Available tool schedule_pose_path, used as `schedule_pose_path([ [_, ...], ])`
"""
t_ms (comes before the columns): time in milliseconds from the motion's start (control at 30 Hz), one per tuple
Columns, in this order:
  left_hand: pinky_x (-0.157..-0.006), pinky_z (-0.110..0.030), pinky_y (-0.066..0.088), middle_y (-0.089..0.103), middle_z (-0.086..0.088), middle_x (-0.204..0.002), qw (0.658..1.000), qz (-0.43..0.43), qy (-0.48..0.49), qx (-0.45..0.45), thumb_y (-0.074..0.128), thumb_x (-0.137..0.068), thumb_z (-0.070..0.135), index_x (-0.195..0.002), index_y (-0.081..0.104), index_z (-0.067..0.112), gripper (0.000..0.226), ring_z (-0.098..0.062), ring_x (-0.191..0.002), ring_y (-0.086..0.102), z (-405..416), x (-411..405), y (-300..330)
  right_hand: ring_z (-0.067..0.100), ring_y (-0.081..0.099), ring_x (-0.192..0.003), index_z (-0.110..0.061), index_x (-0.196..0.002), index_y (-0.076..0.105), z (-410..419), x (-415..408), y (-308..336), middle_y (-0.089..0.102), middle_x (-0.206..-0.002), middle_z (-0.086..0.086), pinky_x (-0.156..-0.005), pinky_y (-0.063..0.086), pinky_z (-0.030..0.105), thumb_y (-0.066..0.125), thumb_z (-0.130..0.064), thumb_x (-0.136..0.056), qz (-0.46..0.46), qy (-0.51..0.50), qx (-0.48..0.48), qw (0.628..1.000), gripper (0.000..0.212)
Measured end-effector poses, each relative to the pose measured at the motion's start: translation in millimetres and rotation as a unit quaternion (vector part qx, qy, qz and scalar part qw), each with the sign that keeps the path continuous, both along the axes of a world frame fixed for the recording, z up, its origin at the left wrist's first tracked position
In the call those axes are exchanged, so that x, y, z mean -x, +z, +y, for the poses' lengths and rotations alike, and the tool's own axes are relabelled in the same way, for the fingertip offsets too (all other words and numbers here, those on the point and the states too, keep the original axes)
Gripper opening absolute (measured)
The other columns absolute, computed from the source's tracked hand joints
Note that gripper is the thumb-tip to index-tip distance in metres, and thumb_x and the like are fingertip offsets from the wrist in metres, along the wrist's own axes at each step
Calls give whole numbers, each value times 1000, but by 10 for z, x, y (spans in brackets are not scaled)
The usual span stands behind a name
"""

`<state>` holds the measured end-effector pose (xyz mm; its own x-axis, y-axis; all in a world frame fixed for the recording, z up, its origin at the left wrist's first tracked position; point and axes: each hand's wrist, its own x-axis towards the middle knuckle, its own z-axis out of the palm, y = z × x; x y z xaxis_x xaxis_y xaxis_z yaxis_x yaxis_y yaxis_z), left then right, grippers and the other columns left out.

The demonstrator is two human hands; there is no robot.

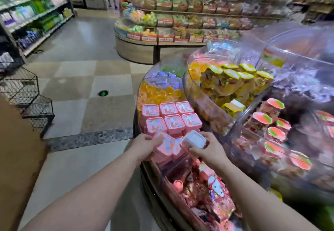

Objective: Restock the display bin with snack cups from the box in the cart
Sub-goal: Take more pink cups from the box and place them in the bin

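Reaching over the near edge of the display bin (140, 104), both hands work at the pink snack cups. Left hand (146, 145) has fingers curled round a pink square cup (165, 145), lid tilted up toward the camera, held just above the bin's near end. Right hand (207, 148) grips a second cup (194, 139) turned so its whitish underside faces up, fingers wrapped round its far side, thumb on the near side; the 2 held cups sit just beside each other, can't tell if touching. Just beyond the hands, 6 more pink cups (174, 117) lie lid-up in 2 neat rows of 3 inside the bin, w/ orange jelly packs (159, 92) farther back in the same curved bin. To the right, a clear raised tub holds yellow-lidded cups (233, 75); farther right, round cups w/ pink-green lids (274, 134) under clear plastic. Near, below the hands, a compartment of mixed pink character-print packs (216, 191). Brown cardboard (16, 149) fills the left edge, w/ a black wire basket (27, 93) behind it on the tiled floor (81, 79). Far back: a candy island (180, 19) and, at left, a shelf of bottles (32, 14); a person's legs at the far aisle, blurred.
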<state>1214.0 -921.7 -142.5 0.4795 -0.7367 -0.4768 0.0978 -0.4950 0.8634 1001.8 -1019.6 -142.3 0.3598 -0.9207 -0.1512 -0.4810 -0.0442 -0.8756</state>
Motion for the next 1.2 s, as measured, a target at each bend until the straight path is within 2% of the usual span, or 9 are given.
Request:
schedule_pose_path([
  [100, -53, -29, 47, 66, -1, -62, 996, -76, -39, -9, 76, -77, 36, -86, 64, 12, 28, -18, -47, 58, -161, -99, -72, 12, 65, -80, -27, -113, 54, 4, -78, -37, 65, -101, -2, -55, 47, 17, 81, -18, -66, -2, -35, -17, 999, 55],
  [167, -68, -33, 52, 70, 2, -75, 976, -186, -107, -27, 74, -76, 43, -86, 66, 18, 29, -19, -68, 66, -212, -206, -64, 12, 65, -77, -27, -111, 53, 32, -147, -37, 65, -99, -2, -53, 48, 18, 81, -16, -68, -15, -65, -24, 998, 53],
  [267, -79, -32, 46, 63, 0, -114, 900, -385, -199, -56, 68, -71, 61, -117, 60, 21, 61, -22, -104, 61, -201, -341, -10, 14, 65, -82, -28, -109, 54, 70, -267, -30, 63, -100, -4, -62, 54, 27, 84, -21, -63, -16, -110, -29, 993, 56],
  [400, -91, -33, 42, 55, 2, -119, 822, -504, -256, 64, 65, -67, 70, -123, 53, 27, 72, -20, -114, 51, -194, -576, 86, 20, 67, -90, -29, -109, 55, 138, -406, -5, 63, -102, -5, -79, 57, 44, 86, -23, -60, -10, -169, -28, 985, 59],
  [667, -117, -52, 9, 21, 6, -157, 534, -546, -630, 145, 43, -59, 76, -148, 16, 39, 99, -27, -145, 13, -681, -773, 129, 3, 58, -84, -27, -111, 53, 542, -610, 68, 61, -98, -10, -60, 47, 19, 85, -19, -68, -23, -257, -35, 965, 54],
  [833, -116, -53, -4, 54, 5, -128, 510, -566, -622, 180, 57, -79, 49, -140, 27, 41, 69, -22, -132, 36, -819, -617, 83, 7, 60, -88, -29, -111, 52, 641, -517, 122, 59, -99, -11, -61, 48, 20, 86, -21, -66, -16, -286, -30, 958, 57],
  [933, -116, -57, -8, 58, -4, -113, 542, -608, -553, 174, 45, -76, 66, -130, 39, 39, 61, -28, -122, 43, -772, -511, 106, 10, 62, -86, -27, -113, 51, 645, -412, 173, 60, -103, -5, -57, 48, 17, 85, -18, -67, -26, -299, -29, 953, 58],
  [1067, -114, -59, -7, 53, -11, -121, 538, -658, -514, 114, 19, -68, 90, -122, 50, 27, 88, -32, -125, 37, -698, -348, 121, 13, 61, -90, -29, -113, 50, 611, -328, 177, 61, -106, -2, -67, 53, 27, 84, -16, -68, -25, -301, -22, 953, 57],
  [1200, -115, -58, -6, 48, -7, -126, 516, -634, -565, 110, 40, -67, 84, -127, 50, 27, 84, -29, -129, 33, -731, -392, 165, 15, 62, -93, -29, -113, 52, 570, -293, 143, 60, -104, -4, -78, 58, 38, 85, -17, -65, -23, -285, -32, 958, 59],
])
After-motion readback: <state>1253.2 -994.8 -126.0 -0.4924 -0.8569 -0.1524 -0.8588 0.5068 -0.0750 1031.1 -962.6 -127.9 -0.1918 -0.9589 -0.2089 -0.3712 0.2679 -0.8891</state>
